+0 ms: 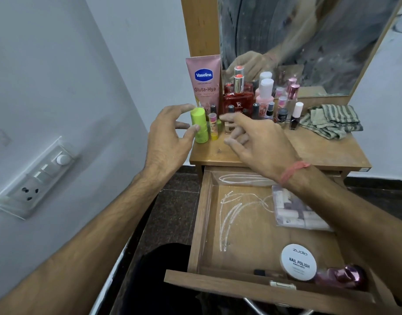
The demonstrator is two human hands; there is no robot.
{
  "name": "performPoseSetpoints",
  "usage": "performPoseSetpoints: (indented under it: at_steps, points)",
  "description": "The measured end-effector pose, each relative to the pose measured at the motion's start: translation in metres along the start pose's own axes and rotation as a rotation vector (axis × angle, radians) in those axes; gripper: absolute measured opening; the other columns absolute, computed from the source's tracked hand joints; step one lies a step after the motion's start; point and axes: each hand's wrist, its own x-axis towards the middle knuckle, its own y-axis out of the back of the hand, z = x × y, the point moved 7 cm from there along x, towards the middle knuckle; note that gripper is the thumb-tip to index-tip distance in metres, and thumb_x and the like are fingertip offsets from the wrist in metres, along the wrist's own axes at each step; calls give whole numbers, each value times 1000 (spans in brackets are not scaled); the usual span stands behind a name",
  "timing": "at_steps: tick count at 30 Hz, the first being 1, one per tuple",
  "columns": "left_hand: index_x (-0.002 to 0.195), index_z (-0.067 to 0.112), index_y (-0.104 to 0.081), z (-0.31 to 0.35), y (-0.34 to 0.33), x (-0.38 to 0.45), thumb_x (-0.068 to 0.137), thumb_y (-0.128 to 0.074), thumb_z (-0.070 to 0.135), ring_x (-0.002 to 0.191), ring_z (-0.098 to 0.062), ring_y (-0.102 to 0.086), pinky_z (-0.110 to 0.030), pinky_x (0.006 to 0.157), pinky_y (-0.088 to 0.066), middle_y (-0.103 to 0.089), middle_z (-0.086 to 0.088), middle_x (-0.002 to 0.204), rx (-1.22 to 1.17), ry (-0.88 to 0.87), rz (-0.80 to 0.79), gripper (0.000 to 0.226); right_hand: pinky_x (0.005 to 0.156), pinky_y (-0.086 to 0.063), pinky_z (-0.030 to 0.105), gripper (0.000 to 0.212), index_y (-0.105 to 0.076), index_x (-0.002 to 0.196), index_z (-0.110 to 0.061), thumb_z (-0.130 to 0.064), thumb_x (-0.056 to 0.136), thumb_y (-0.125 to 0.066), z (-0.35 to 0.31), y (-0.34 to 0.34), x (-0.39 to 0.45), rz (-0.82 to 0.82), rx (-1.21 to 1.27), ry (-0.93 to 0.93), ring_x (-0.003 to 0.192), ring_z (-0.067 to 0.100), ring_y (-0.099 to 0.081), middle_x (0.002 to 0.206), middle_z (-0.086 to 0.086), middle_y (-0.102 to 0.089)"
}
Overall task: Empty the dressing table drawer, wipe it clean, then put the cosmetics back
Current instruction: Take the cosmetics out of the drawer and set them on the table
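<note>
Pink tube (203, 81): "Vaseline", "Gluta-Hya". White round tin (298, 261) in drawer: "zudio", "NAIL POLISH", smaller line possibly "remover wipes".

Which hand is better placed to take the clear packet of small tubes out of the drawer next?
Probably the right hand. Its arm already passes over the clear packet, which lies at the drawer's right side, and its fingers are free. The left hand is across at the green stick on the tabletop.

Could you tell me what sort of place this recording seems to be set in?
Most likely a bedroom or dressing corner at home. A small wooden dressing table stands before a wall mirror, crowded with cosmetics such as a Vaseline tube and nail polish bottles, and its drawer is pulled open.
</note>
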Motion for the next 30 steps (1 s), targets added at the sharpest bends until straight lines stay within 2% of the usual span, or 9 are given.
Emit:
performPoseSetpoints:
  at_steps: [2, 5, 7, 9, 12, 17, 21, 26, 30]
  points:
    - [138, 35, -72, 8, 5, -16, 98, -84, 33, 97, 2, -72, -13, 83, -56, -57, 25, 132, -17, -20, 32, 42, 79, -65, 29, 31, -69, 131, -35, -33, 100, -74, 2, 12, -21, -104, 43, 2, 76, -4, -68, 90, -19, -72]
    - [124, 34, -76, 22, -2, -55, 96, -84, 28, 90, -6, -71, -22, 76, -58, -67, 22, 121, -88, -27, -34, 29, 74, -62, 30, 12, -78, 106, -35, -36, 95, -80, 13, 27, -67, -408, 93, -34, 78, 2, -69, 87, -17, -75]
    - [113, 33, -80, 33, -25, -86, 97, -84, 23, 80, -3, -69, -20, 70, -53, -77, 19, 108, -158, 4, -213, 20, 73, -61, 29, 11, -80, 100, -36, -43, 92, -81, 22, 38, -103, -630, 96, -82, 80, 1, -71, 88, -21, -77]
    - [108, 32, -82, 46, -55, -120, 98, -83, 19, 76, 0, -66, -14, 69, -48, -81, 17, 97, -216, 24, -471, 16, 70, -56, 23, 12, -81, 96, -38, -49, 89, -82, 29, 53, -136, -744, 64, -110, 77, -1, -71, 86, -24, -77]
    - [113, 32, -82, 70, -94, -164, 97, -85, 23, 89, -3, -72, -14, 75, -51, -80, 18, 108, -163, -73, -760, 18, 68, -58, 20, 16, -82, 94, -34, -46, 86, -87, 38, 71, -175, -829, 140, -225, 72, -2, -74, 82, -21, -79]
    - [122, 37, -79, 95, -137, -196, 95, -87, 40, 102, 1, -69, -29, 88, -61, -75, 18, 111, -35, -123, -991, 29, 65, -53, 11, 21, -82, 95, -30, -44, 82, -92, 44, 79, -205, -807, 201, -287, 73, -3, -75, 80, -22, -79]
    - [122, 46, -77, 105, -157, -207, 94, -86, 49, 103, 2, -72, -33, 92, -63, -79, 18, 109, -53, -106, -1102, 29, 64, -50, 11, 32, -81, 97, -33, -59, 78, -88, 42, 81, -211, -714, 153, -245, 72, -2, -73, 79, -25, -76]
    - [112, 49, -78, 107, -175, -216, 91, -88, 37, 97, -6, -78, -43, 87, -67, -82, 13, 104, -51, -55, -1196, 26, 66, -40, 11, 35, -80, 98, -38, -64, 76, -87, 44, 85, -218, -639, 43, -168, 76, -9, -65, 87, -32, -74]
    - [104, 45, -81, 110, -179, -218, 92, -90, 33, 94, -8, -79, -40, 86, -68, -83, 11, 98, -48, -29, -1200, 19, 68, -32, 6, 29, -79, 102, -42, -53, 77, -91, 52, 81, -226, -657, -74, -119, 84, -25, -56, 73, -45, -60]
